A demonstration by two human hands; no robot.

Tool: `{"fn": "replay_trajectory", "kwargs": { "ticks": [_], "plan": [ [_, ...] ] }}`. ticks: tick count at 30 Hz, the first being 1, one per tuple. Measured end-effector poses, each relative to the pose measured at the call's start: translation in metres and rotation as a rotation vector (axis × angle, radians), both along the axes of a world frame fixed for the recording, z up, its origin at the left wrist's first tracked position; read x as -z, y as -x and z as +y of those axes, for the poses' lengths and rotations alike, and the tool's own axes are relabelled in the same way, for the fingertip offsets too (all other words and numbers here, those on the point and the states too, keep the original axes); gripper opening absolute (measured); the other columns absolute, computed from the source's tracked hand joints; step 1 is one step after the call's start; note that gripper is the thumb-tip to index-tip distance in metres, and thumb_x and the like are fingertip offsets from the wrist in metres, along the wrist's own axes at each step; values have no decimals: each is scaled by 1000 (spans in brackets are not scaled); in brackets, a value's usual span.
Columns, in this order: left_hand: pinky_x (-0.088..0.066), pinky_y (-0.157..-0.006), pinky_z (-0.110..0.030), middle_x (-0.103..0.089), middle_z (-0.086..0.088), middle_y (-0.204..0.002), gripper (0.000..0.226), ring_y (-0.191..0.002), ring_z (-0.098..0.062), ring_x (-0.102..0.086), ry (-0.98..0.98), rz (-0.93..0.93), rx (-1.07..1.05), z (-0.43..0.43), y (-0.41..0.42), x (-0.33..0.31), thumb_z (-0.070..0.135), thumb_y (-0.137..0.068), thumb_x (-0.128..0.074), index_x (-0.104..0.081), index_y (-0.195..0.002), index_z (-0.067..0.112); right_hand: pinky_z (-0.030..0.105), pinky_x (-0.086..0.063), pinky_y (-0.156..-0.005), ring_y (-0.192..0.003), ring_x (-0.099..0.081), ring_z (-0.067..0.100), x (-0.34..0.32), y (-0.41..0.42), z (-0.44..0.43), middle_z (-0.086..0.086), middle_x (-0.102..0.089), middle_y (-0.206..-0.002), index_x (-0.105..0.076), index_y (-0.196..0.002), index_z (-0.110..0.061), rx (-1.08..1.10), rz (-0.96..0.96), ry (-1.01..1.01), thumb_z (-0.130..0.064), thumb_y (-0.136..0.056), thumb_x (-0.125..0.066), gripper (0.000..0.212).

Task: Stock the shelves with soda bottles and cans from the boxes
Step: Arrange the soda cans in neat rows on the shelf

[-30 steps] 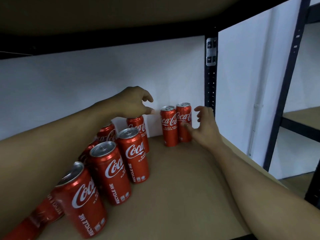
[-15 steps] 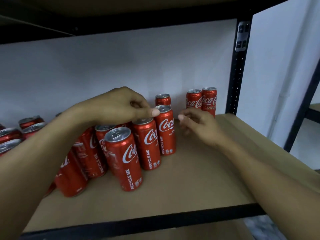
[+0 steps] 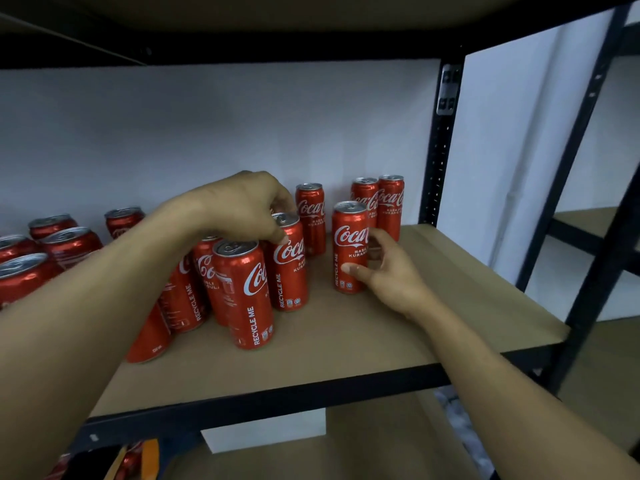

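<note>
**— Which can goes next, and where does it lie from your grip?**

— The lone can, and it is already in my right hand. It stands upright with its long axis straight up. It is on the right half of the shelf board, nearer the back edge than the front. The back pair stands in the board's back right corner by the upright post. That is just behind the lone can and a little to its right.

**— So the push goes away from you?**

— I judge so: back and slightly right, keeping it vertical (a tall slim can shoved from high up would likely tip).

**— And the grip?**

— My right thumb lies across the lower front and the fingers curl round the far side, so that hand is clamped on the can. My left hand is farther off, over the cluster to the left. Its fingers curl over the top of the cluster can and its thumb is against the shoulder, holding it.
</note>
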State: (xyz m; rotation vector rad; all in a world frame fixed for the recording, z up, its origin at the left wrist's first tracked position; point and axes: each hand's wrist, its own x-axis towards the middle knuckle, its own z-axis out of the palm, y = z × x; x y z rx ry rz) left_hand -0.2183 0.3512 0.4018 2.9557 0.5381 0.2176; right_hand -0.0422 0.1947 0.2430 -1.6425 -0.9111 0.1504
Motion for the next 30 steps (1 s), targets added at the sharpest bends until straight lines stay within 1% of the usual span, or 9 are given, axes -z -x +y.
{"fn": "replay_trajectory", "kwargs": {
  "ticks": [3,6,7,11,14,18,22,26,30],
  "plan": [
    [-47,-78,-29,-59,3,-133,61,-99,-13,-54,-66,19,10,-4,-5,4,36,-81,-82,-57,-137,31,27,-51,-92,-103,-57,-4,4,-5,-28,-10,-62,-121,-48,-139,-27,146,-5,-40,-24,-81,-85,68],
    [-46,-83,-30,-60,1,-134,56,-107,-16,-56,-68,-32,38,-9,-8,5,36,-81,-82,-61,-133,30,7,-42,-76,-96,-55,-8,5,-12,-53,-9,-58,-117,-47,-139,-23,270,-41,-66,-21,-83,-83,66],
    [-45,-85,-29,-60,1,-134,54,-112,-17,-57,-62,-55,55,-12,-9,5,36,-82,-82,-62,-132,30,7,-40,-76,-98,-57,-4,5,-16,-60,-10,-57,-118,-45,-140,-23,290,-43,-73,-21,-83,-82,68],
    [-40,-83,-25,-62,1,-132,49,-102,-10,-52,-12,-205,86,-36,-19,6,32,-84,-80,-65,-130,25,27,-44,-89,-112,-55,13,6,-30,-81,-8,-53,-127,-37,-147,-25,322,-5,-80,-25,-84,-82,77],
    [-43,-82,-26,-64,-2,-127,43,-105,-15,-58,40,-287,89,-54,-35,21,28,-83,-81,-68,-125,25,27,-46,-88,-113,-58,14,8,-36,-88,-6,-55,-129,-39,-147,-25,331,41,-99,-23,-83,-83,78],
    [-44,-91,-24,-62,-1,-134,45,-121,-17,-60,214,-414,92,-70,-55,54,23,-89,-75,-63,-132,24,22,-50,-84,-112,-58,8,13,-41,-93,-1,-55,-132,-40,-146,-27,249,138,-143,-2,-80,-82,82],
    [-46,-107,-34,-57,7,-141,61,-128,-13,-54,364,-626,89,-71,-71,77,22,-84,-79,-54,-139,32,35,-54,-94,-118,-59,15,16,-44,-94,1,-56,-133,-41,-147,-29,240,163,-174,2,-80,-80,84],
    [-49,-101,-30,-55,17,-130,89,-116,-4,-59,677,-746,1,-77,-70,111,17,-76,-87,-39,-150,31,37,-54,-96,-114,-59,12,18,-46,-92,-3,-57,-128,-44,-144,-33,240,159,-190,1,-79,-81,83],
    [-51,-104,-43,-64,12,-124,73,-114,-9,-62,764,-705,-75,-83,-75,153,22,-77,-87,-49,-139,33,32,-53,-91,-110,-60,10,16,-53,-90,-10,-58,-116,-41,-138,-36,234,137,-146,-3,-77,-84,81]
  ]
}}
